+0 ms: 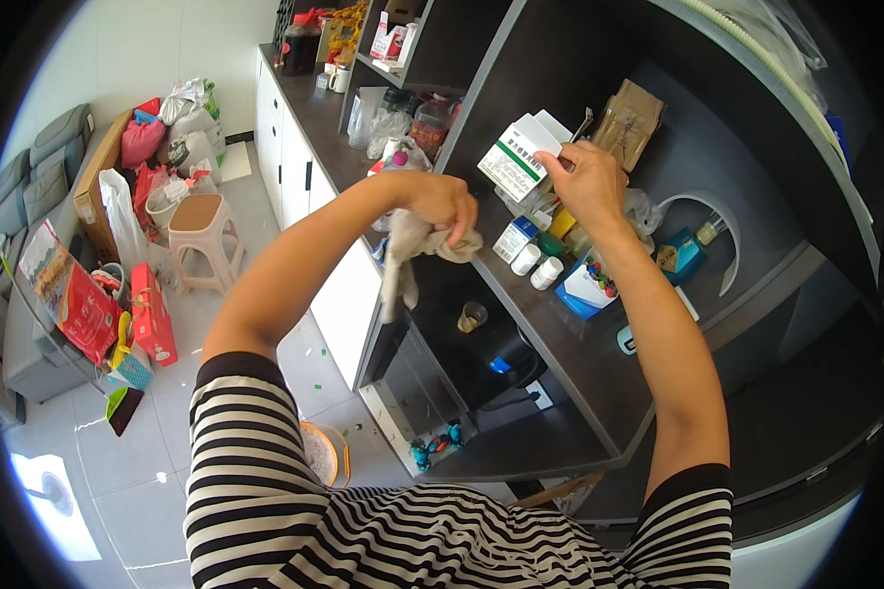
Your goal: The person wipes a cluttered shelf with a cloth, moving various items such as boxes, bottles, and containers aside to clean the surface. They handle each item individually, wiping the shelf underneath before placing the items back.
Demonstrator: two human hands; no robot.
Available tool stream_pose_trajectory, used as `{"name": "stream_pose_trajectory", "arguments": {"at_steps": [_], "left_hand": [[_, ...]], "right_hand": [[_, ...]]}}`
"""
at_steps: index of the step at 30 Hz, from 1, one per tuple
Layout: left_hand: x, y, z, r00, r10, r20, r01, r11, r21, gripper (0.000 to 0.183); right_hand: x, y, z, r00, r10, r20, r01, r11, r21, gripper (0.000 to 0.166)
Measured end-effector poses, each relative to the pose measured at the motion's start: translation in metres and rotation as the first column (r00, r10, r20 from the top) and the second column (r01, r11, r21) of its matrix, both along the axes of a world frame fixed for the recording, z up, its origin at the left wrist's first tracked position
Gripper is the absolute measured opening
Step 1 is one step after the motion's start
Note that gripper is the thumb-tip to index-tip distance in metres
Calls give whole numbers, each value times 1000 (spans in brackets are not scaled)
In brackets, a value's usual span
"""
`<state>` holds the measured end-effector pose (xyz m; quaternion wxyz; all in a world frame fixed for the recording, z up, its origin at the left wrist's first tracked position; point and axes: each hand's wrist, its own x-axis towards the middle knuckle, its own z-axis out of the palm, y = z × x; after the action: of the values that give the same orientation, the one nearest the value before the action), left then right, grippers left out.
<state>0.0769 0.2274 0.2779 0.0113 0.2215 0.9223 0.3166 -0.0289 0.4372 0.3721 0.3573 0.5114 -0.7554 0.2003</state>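
My left hand [440,200] grips a crumpled beige cloth [407,239], which hangs down over the edge of a dark shelf unit. In the fingers of my right hand [591,185] is a white medicine box [514,160] with a green stripe and printed writing. It is tilted above the dark shelf [582,353]. Below the box stand two white pill bottles [536,267] and a small blue and white carton [514,239]. Nearer my right forearm sits a blue and white box [583,294] with several coloured caps or pens in it. A brown paper package [628,125] lies behind my right hand.
A clear plastic cup [472,316] stands on a lower black surface. At right are a teal box [681,255] and a curved white strip [733,250]. On the floor at left are a plastic stool [200,239], an orange-rimmed bucket [320,453] and a broom head [124,408].
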Motion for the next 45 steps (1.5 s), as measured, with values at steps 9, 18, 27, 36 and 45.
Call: {"name": "stream_pose_trajectory", "arguments": {"at_steps": [9, 18, 27, 36, 45], "left_hand": [[1, 39, -4, 578, 319, -751, -609, 781, -137, 32], [-57, 59, -10, 749, 486, -451, -662, 577, -478, 28], [98, 4, -28, 665, 648, -373, -734, 659, -165, 26], [51, 38, -18, 623, 555, -550, -669, 743, -8, 26], [13, 48, -47, 704, 493, -511, -509, 852, 122, 16]], "right_hand": [[-8, 4, -2, 999, -32, 38, 35, 996, -80, 35], [1, -7, -2, 999, -8, 43, 8, 1000, -19, 33], [-7, 4, -2, 998, -30, 51, 33, 998, -58, 34], [-14, 7, -4, 999, -31, 38, 33, 998, -49, 36], [-5, -3, -24, 999, -16, -42, 19, 998, 67, 37]]}}
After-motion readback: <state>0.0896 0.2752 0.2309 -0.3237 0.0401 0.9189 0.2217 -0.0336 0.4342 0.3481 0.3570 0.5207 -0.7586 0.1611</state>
